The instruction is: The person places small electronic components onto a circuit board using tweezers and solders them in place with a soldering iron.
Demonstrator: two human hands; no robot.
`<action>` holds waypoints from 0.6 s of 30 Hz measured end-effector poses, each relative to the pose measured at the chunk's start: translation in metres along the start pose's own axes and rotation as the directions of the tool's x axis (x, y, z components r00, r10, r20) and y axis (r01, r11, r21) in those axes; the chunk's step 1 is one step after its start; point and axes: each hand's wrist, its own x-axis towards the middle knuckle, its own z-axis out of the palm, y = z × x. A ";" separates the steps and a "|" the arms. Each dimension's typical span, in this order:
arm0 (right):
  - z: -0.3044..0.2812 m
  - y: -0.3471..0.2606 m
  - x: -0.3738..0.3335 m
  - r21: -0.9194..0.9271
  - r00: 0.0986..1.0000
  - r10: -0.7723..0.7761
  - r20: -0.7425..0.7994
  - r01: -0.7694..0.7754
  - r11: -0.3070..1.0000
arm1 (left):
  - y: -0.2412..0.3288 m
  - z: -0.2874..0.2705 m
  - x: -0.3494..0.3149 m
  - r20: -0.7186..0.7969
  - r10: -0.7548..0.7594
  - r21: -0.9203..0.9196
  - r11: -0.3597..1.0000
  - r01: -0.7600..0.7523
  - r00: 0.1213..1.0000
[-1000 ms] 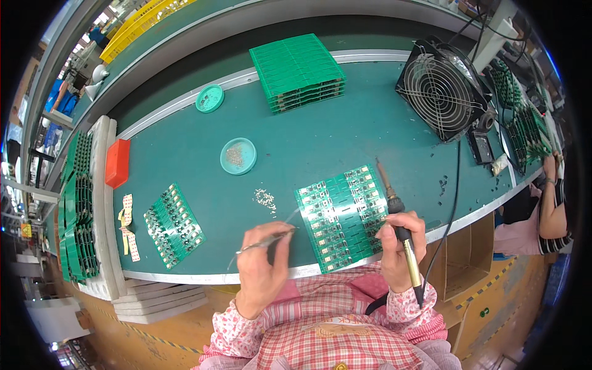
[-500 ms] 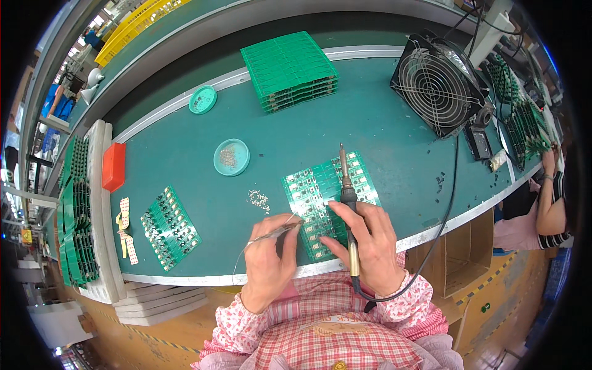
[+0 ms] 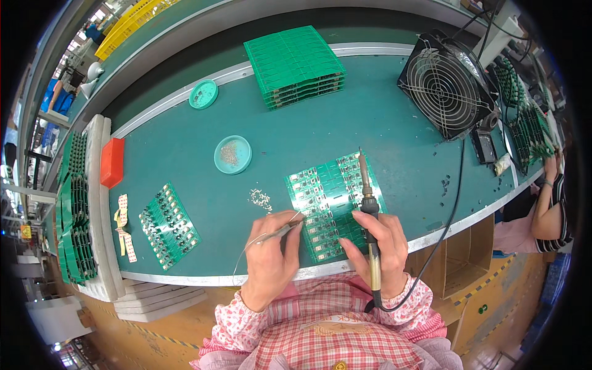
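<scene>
A green circuit board panel (image 3: 333,194) with rows of small parts lies in front of me near the table edge. My right hand (image 3: 388,246) grips a soldering iron (image 3: 369,206), its metal tip pointing away from me over the panel's right side. Pinched in my left hand (image 3: 271,259) is a thin metal tool that looks like tweezers (image 3: 279,232), along with a thin wire (image 3: 239,259) that curves down beside the hand. The fingertips of that hand are at the panel's left edge. A loose pile of tiny parts (image 3: 260,198) lies just left of the panel.
A second panel (image 3: 169,227) and paper strips (image 3: 124,228) lie left, by a red box (image 3: 112,163). Two round dishes (image 3: 233,155) hold small parts. Farther back stand stacked boards (image 3: 296,58) and a black fan (image 3: 447,86). The iron's cable (image 3: 455,203) crosses the right side.
My right hand and the soldering iron have moved to the right, and the iron stands more upright in view. My left hand has barely moved. The whole view has shifted slightly.
</scene>
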 end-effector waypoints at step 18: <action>-0.013 0.000 0.001 0.108 0.998 0.046 -0.040 -0.041 0.993 | 0.006 0.010 0.002 -0.011 0.029 0.081 0.996 -0.028 1.000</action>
